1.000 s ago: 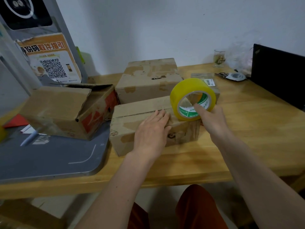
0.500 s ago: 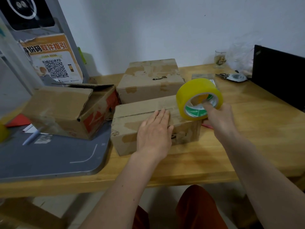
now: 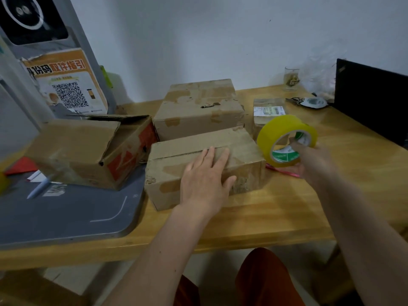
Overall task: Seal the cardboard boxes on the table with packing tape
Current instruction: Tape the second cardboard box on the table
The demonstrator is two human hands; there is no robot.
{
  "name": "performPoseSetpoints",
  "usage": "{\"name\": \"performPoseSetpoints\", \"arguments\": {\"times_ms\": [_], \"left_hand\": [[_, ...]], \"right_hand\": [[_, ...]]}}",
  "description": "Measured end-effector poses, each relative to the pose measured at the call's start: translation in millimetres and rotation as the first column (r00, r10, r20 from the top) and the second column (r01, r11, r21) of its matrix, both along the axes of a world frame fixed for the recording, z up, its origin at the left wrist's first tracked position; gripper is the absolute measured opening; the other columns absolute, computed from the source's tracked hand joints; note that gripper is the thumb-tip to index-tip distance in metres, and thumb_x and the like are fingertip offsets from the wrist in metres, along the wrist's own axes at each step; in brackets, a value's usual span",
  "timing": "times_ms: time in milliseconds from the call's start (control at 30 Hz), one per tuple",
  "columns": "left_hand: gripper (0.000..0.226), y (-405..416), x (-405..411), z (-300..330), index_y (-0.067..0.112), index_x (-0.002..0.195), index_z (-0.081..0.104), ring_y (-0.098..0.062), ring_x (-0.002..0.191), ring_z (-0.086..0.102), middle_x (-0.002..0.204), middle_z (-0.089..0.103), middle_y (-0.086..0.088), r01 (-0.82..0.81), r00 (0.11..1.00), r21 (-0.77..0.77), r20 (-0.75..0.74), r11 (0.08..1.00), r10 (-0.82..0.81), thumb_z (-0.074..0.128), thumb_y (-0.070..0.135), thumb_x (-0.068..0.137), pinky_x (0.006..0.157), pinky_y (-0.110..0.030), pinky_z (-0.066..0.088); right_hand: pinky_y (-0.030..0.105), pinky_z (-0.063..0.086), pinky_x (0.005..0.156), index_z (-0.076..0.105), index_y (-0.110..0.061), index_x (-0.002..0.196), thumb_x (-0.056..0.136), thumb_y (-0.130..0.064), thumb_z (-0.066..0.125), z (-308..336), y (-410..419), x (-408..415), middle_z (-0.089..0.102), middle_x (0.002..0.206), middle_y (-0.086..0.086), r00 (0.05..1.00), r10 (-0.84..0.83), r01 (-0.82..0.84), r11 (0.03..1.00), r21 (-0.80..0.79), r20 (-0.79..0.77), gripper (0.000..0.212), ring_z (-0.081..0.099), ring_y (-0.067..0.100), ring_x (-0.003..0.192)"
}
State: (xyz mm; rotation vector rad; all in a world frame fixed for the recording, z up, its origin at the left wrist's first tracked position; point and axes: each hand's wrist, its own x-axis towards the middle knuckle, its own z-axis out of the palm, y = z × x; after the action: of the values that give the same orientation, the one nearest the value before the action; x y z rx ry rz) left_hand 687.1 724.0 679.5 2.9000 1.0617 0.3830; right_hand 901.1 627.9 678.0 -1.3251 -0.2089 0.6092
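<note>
Pulling tape off the roll (image 3: 284,140) past the near box's (image 3: 198,164) right end.
Left hand (image 3: 205,182) lies flat on the box lid; right hand (image 3: 313,162) grips the roll through its core. If the strip skews or the box slides, the seam stays unsealed.

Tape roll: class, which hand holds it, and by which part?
The right hand holds the yellow tape roll, a finger hooked through its core. The left hand only presses flat on the nearest box.
</note>
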Motion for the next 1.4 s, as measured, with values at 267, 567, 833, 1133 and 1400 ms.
{"name": "performPoseSetpoints", "arguments": {"times_ms": [267,567,833,1133,1400], "left_hand": [[0.081,-9.2,19.1,10.5,0.020,0.157,0.014,-0.024,0.154,0.001,0.167,0.004,-0.010,0.007,0.996,0.013,-0.090,1.000,-0.006,0.052,0.056,0.095,0.125,-0.040,0.001],[0.103,-12.7,59.5,17.0,0.015,0.159,-0.007,-0.016,0.153,-0.011,0.167,-0.013,-0.002,0.269,0.931,-0.055,-0.239,0.962,-0.274,0.055,0.062,0.091,0.120,-0.031,-0.008],[0.113,46.7,3.7,36.3,0.037,0.157,-0.010,-0.028,0.152,-0.016,0.165,-0.017,-0.003,-0.094,0.953,-0.203,-0.302,0.975,0.029,0.009,0.096,0.062,0.120,-0.062,-0.003],[0.122,86.4,-57.6,23.8,0.044,0.156,-0.002,-0.021,0.152,-0.003,0.166,-0.005,0.009,-0.157,0.967,-0.109,-0.219,0.982,0.130,0.050,0.095,0.058,0.114,-0.063,0.022],[0.124,89.4,-78.8,26.9,0.041,0.157,0.006,-0.021,0.152,0.005,0.167,0.001,0.009,-0.203,0.978,-0.265,-0.017,0.942,0.206,0.046,0.092,0.051,0.116,-0.058,0.019]], "right_hand": [[0.051,0.054,0.063,0.051,-0.004,0.130,0.096,-0.009,0.058,-22.7,-0.7,-3.4,0.053,0.131,0.021,0.998,0.015,-0.016,1.000,-0.016,-0.066,0.035,0.061,0.043,0.097],[0.045,0.058,0.053,0.053,-0.003,0.126,0.095,-0.007,0.059,-22.8,-3.1,-2.5,0.055,0.129,0.024,0.997,0.025,-0.028,0.999,-0.045,-0.068,0.031,0.062,0.045,0.099],[0.044,0.057,0.049,0.051,-0.005,0.125,0.096,-0.009,0.059,-14.8,-9.1,-4.9,0.054,0.129,0.023,1.000,0.005,-0.005,0.993,-0.116,0.000,0.031,0.060,0.044,0.102],[0.033,0.056,0.048,0.050,-0.003,0.118,0.091,-0.010,0.065,-17.8,10.2,-34.9,0.059,0.112,0.021,0.987,-0.089,0.082,0.995,-0.056,-0.134,0.032,0.064,0.029,0.077],[0.047,0.058,0.076,0.044,-0.025,0.138,0.092,-0.014,0.062,1.1,31.9,-74.3,0.068,0.119,0.011,0.959,0.178,-0.105,0.946,0.308,-0.219,0.050,0.070,0.032,0.099]]}}
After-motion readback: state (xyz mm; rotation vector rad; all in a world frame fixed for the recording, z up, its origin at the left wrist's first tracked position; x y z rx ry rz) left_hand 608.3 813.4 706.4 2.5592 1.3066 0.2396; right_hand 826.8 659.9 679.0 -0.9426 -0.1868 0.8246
